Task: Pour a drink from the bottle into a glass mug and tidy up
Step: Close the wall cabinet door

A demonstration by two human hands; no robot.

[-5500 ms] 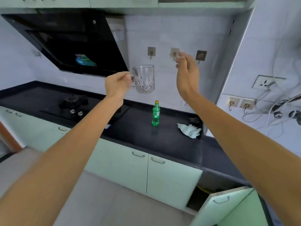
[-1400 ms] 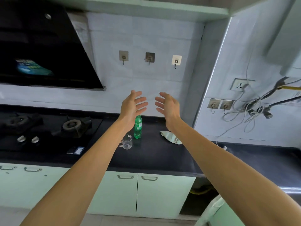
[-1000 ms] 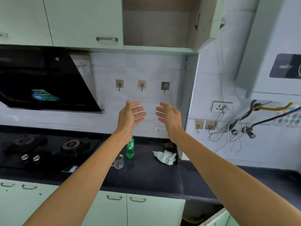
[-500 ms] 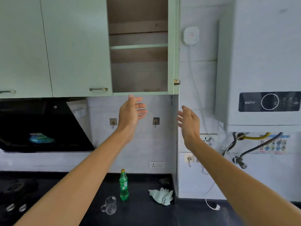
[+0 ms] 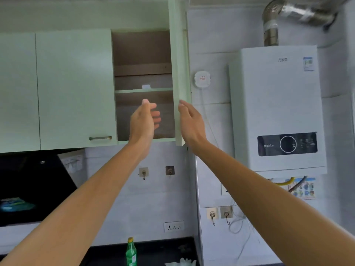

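Observation:
The green bottle [image 5: 131, 251] with a yellow cap stands on the black counter [image 5: 153, 254] at the bottom edge. The glass mug is out of view. Both arms reach up toward an open wall cupboard [image 5: 144, 112]. My left hand [image 5: 145, 120] is raised in front of the lower shelf space, fingers straight and holding nothing. My right hand [image 5: 189, 121] is open, its fingertips against the outer side of the open cupboard door [image 5: 179, 73], which stands edge-on.
A white cloth [image 5: 181, 263] lies on the counter right of the bottle. A black range hood [image 5: 32, 189] sits at the left, a white water heater [image 5: 278, 108] at the right. Wall hooks [image 5: 156, 171] and a socket [image 5: 173, 226] are on the tiles.
The view has tilted upward, so the mug has dropped out of sight. Both hands rose toward the open cupboard; the right hand moved to the door's edge.

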